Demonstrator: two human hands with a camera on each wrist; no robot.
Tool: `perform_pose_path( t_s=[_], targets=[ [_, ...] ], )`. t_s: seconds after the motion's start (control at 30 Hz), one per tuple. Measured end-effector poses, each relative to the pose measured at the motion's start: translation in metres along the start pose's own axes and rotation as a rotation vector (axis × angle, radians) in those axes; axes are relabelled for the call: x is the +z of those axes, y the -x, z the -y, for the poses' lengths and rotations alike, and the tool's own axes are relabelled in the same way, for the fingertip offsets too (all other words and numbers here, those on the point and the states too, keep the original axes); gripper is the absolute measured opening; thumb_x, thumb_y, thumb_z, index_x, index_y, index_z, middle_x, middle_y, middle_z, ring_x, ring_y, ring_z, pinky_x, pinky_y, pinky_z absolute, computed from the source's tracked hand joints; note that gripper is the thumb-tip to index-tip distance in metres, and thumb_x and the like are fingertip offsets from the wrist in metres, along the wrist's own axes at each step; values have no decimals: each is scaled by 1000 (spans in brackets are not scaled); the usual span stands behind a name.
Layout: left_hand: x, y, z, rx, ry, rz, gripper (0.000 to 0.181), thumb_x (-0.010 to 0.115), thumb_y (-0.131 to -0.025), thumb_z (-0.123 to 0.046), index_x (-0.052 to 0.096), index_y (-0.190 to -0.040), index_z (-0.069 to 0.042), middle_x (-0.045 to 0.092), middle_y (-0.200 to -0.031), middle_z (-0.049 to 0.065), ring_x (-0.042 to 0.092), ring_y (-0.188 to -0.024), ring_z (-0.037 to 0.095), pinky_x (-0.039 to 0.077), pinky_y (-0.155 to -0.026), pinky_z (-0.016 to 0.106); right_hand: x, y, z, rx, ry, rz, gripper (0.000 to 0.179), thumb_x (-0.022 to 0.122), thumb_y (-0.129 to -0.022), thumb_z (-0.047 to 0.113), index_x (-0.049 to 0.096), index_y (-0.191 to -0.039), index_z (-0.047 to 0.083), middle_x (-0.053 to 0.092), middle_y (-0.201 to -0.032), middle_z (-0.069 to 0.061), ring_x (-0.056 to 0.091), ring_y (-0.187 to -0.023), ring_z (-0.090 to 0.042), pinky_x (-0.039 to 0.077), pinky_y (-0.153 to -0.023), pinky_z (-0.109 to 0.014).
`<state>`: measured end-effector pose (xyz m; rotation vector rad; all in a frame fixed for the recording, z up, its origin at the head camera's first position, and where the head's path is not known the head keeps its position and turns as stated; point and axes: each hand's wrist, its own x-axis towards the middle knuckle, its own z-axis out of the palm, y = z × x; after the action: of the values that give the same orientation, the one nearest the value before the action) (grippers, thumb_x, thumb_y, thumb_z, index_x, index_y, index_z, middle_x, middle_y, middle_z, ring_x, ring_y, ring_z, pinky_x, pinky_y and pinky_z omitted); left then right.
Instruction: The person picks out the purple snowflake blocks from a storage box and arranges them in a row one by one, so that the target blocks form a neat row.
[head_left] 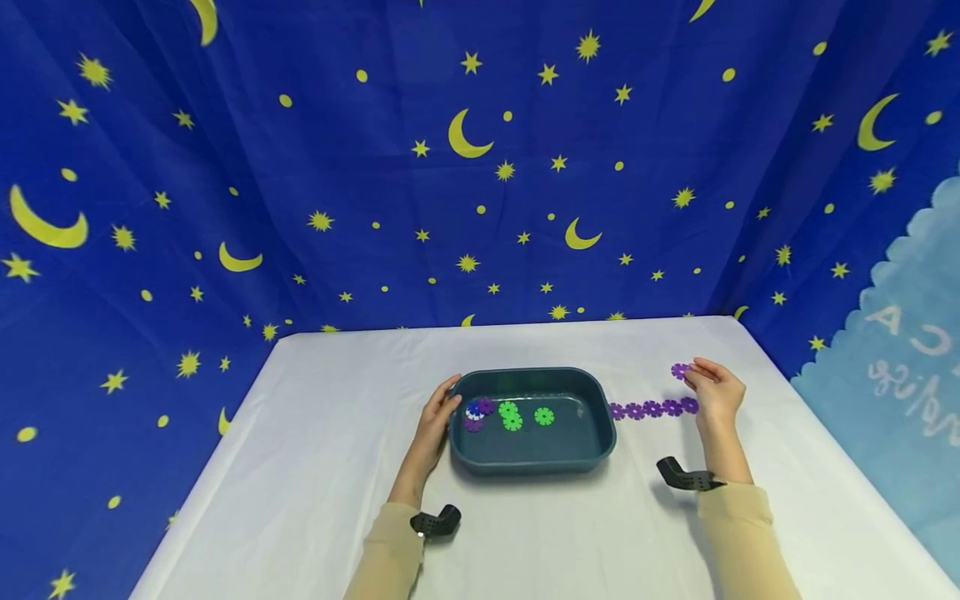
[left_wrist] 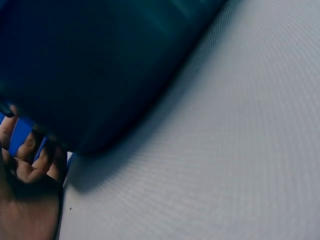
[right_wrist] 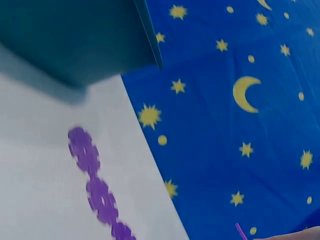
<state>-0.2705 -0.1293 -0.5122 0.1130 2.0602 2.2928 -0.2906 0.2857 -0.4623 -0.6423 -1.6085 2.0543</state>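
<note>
A dark teal plastic tub [head_left: 532, 468] sits on the white table. My left hand [head_left: 432, 423] grips its left end, thumb at the rim and fingers along the outer wall; the left wrist view shows these fingers bent against the tub [left_wrist: 100, 75]. To the right, my right hand [head_left: 717, 390] pinches a purple snowflake disc [head_left: 679, 371] between thumb and fingertips. Only a thin edge of that disc [right_wrist: 241, 231] shows in the right wrist view. Just below the hand runs a row of several purple snowflake discs [head_left: 653, 409], linked end to end, reaching from the tub's right side.
Inside the tub lie several green snowflake discs [head_left: 512, 422], with purple discs [head_left: 473, 425] and a blue and white piece [head_left: 475, 411] toward its left end. A blue curtain [head_left: 525, 192] with stars and moons hangs behind the white table [head_left: 300, 467].
</note>
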Motion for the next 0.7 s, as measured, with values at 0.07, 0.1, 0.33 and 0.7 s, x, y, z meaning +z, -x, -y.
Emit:
perform_pose_path(
  t_s=[0.07, 0.1, 0.33, 0.7],
  targets=[
    [0, 0, 0, 1, 1, -1, 45, 48, -99, -14, 42, -143, -9, 45, -136, 10, 41, -112, 9, 32, -99, 25, -6, -5, -1, 29, -25, -33, 41, 57, -81, -18, 63, -69, 20, 63, -60, 11, 60, -58, 2, 50, -56, -12],
    [0, -1, 0, -1, 6, -2, 44, 47, -99, -14, 43, -143, -9, 45, -137, 10, 41, -113, 9, 31, -100, 26, -10, -7, -2, 46, -27, -49, 41, 56, -82, -18, 63, -69, 21, 62, -60, 11, 60, -58, 2, 50, -55, -12],
    [1, -1, -2, -7, 5, -1, 45, 47, -99, -14, 41, -143, -6, 47, -131, 8, 41, -110, 10, 32, -99, 28, -29, -17, -9, 142, 13, -122, 41, 56, -83, -16, 63, -68, 22, 59, -57, 13, 57, -56, 2, 50, -54, -12],
    [1, 1, -1, -8, 13, -1, 45, 48, -99, -15, 42, -143, -7, 46, -135, 10, 42, -112, 10, 32, -100, 27, -42, -27, -24, 178, 126, -154, 34, 54, -83, -16, 67, -96, 13, 56, -55, 17, 55, -58, 5, 48, -56, -10]
  ],
)
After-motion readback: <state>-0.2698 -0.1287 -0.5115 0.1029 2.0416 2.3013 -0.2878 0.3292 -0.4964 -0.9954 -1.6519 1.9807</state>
